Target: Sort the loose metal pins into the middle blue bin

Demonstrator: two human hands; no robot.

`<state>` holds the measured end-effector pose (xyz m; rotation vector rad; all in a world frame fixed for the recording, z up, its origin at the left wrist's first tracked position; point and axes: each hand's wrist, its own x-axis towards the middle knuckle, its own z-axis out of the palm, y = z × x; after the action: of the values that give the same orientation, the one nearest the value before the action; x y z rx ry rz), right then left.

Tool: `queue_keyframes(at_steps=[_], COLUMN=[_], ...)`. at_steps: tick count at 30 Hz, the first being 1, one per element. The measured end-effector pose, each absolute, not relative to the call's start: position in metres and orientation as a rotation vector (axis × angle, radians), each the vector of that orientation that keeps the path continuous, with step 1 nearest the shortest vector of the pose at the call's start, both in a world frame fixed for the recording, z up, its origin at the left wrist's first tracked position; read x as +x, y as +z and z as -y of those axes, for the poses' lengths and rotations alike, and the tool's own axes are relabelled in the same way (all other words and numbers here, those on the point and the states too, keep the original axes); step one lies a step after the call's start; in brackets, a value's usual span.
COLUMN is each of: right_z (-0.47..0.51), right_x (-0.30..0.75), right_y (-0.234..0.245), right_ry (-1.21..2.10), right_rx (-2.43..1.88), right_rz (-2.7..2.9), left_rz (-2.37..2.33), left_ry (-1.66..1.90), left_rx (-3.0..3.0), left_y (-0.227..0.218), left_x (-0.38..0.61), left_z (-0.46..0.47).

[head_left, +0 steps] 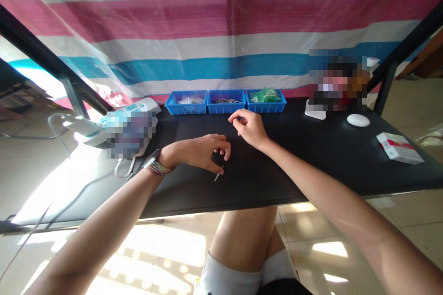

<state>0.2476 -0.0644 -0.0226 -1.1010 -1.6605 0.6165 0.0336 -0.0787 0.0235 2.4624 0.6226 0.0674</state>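
Note:
My left hand [204, 151] hovers over the front middle of the black table, palm down, thumb and bent fingers apart. A thin, short metal piece [217, 177] shows at the thumb's tip; whether the thumb touches it I cannot tell. My right hand [252, 128] is just in front of the blue bins, its fingers loosely bent and apart, with nothing visible in them. Nearest to it are the middle blue bin [226, 109], which holds small metal pieces [226, 101], and the right blue bin [266, 108] with green plastic packets [266, 95].
The left blue bin [187, 109] contains clear plastic bags [191, 100]. A white device with cables [93, 136] stands on the table's left. On the right are a white oval object [358, 120], a white and red box [399, 148] and a white stand [314, 111]. A striped sheet [207, 18] hangs behind.

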Motion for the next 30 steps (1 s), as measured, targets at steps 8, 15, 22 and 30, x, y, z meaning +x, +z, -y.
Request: queue_keyframes(at_steps=[8, 15, 22, 30], right_z=[0.067, 0.067, 0.071, 0.07], right_x=[0.246, 0.248, 0.246, 0.246], right_y=[-0.022, -0.023, -0.022, -0.023], right_ry=[0.629, 0.561, 0.545, 0.548], right_rx=[-1.096, -1.081, -1.166, -1.215], right_rz=[1.702, 1.788, 1.902, 2.009], left_rz=[-0.77, -0.852, -0.878, -0.884], left_ry=[0.319, 0.505, 0.433, 0.47], left_rx=[2.351, 2.491, 2.567, 2.535], left_y=[0.005, 0.001, 0.005, -0.008], left_x=[0.035, 0.032, 0.022, 0.022], left_z=[0.065, 0.061, 0.053, 0.044])
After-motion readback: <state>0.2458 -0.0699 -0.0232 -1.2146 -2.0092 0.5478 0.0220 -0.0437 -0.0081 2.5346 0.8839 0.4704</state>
